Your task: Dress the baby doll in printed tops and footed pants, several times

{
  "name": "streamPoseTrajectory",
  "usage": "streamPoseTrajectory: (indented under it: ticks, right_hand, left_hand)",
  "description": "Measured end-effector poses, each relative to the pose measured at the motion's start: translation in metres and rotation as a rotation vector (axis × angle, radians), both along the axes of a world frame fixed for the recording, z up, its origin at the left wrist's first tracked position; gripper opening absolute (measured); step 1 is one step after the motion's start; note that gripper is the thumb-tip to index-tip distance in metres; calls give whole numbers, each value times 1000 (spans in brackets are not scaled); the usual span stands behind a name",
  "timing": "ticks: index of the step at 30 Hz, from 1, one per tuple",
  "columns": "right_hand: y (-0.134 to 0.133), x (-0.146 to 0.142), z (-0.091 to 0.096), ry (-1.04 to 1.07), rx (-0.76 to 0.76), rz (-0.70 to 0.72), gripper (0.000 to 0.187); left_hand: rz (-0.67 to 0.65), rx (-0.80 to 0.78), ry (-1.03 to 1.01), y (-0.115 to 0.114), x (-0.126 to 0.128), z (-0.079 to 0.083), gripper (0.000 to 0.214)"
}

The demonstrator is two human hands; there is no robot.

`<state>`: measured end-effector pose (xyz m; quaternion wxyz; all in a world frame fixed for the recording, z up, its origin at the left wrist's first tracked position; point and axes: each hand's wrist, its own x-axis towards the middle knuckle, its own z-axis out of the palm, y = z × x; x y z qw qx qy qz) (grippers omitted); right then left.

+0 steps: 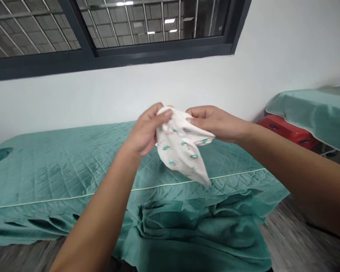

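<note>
Two pinches: left hand (145,133) and right hand (214,121) grip printed cloth (179,149) above bed (59,162) near front edge; I'd keep tension even.

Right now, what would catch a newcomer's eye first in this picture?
Probably the white printed cloth, held by the left hand and right hand near the picture's middle. Behind it spreads a green quilted cover, and a red object shows toward the right, below the edge of another green cover.
</note>
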<state>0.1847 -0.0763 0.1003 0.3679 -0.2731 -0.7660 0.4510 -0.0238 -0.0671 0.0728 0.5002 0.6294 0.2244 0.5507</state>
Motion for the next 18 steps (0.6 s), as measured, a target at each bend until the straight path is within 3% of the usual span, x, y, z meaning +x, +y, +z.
streamPoseTrajectory:
  ticks: [3,11,15,18]
  right_hand:
    - [-2,1,6,-121,-41,148,35]
    - [11,-6,17,120,168,-115,38]
    - [16,-14,20,108,209,-117,41]
    - [15,-6,21,50,186,-88,41]
  left_hand:
    - [81,21,-67,2,-12,6,35]
    - [43,3,177,11,-21,30,30]
    - [40,84,301,7,-8,40,34]
    - [142,143,209,10,-4,34,34]
